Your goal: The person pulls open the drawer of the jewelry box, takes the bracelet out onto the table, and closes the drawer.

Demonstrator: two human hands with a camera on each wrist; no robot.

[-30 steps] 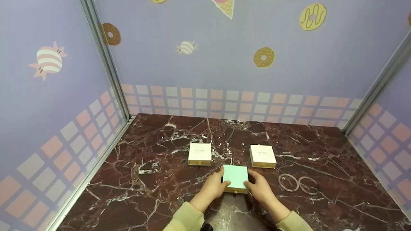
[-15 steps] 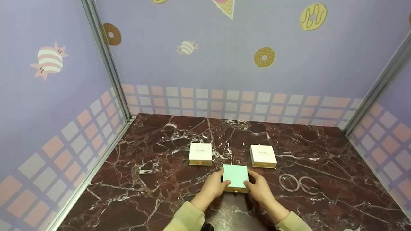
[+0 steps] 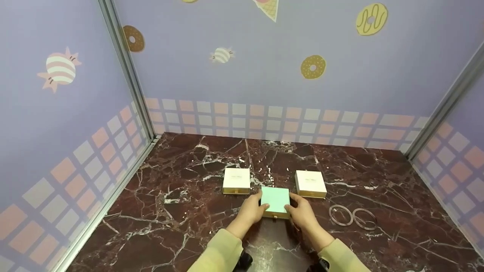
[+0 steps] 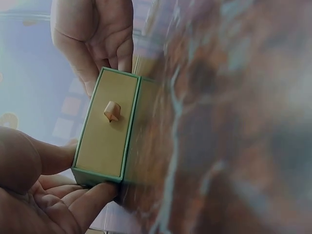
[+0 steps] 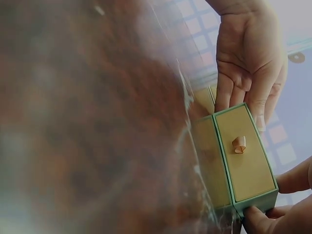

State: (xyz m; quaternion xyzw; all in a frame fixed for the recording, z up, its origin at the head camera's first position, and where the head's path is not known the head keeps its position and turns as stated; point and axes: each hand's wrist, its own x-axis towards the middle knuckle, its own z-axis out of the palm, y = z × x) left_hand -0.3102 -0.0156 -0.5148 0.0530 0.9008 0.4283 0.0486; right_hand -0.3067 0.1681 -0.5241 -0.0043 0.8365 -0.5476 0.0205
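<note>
A mint-green drawer box (image 3: 275, 200) rests on the marble table, held between my two hands. Its gold front with a small ribbon pull tab (image 4: 112, 111) faces me, and the drawer is pushed in. My left hand (image 3: 251, 210) grips the left side, thumb on the top edge and fingers along the side. On the right side my right hand (image 3: 302, 214) grips in the same manner. Behind it, to the left, stands a white drawer box (image 3: 236, 180); a second white drawer box (image 3: 310, 183) stands behind to the right. Two ring-shaped bangles (image 3: 340, 215) lie right of my right hand.
The dark red marble table (image 3: 170, 234) is bounded by a purple back wall (image 3: 264, 68) and side walls with metal corner posts. Small white flecks show between the two white boxes.
Both hands have slid the mint-green box a little away from me and slightly left, toward the row of white boxes. The white boxes and bangles stay where they were.
</note>
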